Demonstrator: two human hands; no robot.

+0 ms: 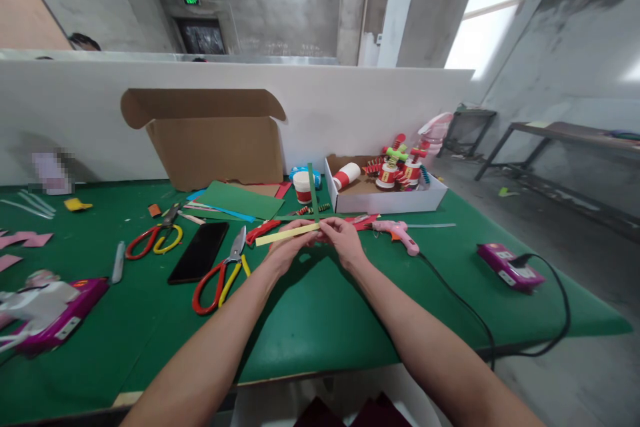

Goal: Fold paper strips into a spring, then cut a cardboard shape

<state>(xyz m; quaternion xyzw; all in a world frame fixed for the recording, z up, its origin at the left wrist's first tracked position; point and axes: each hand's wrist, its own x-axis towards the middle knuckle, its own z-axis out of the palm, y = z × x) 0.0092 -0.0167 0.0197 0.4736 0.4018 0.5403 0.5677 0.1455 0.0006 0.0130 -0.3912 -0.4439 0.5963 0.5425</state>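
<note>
My left hand (293, 247) is closed on a pale yellow paper strip (280, 236), which sticks out to the left past the fingers. A green paper strip (313, 190) stands up from where my fingertips meet. My right hand (345, 240) pinches the strips at this meeting point; the fingers partly hide the join. Behind my hands are a white and red paper cup (303, 187) and folded paper springs (320, 209). Just right of my right hand lies a pink glue gun (397, 233) with a clear glue stick in its back.
Large scissors (220, 277), a black phone (200, 251) and smaller scissors (157, 233) lie left. Green paper sheets (240, 199) lie behind. A white box (390, 202) holds cup figures. A purple power strip (510, 268) with its cable sits right; another (75, 317) is at left.
</note>
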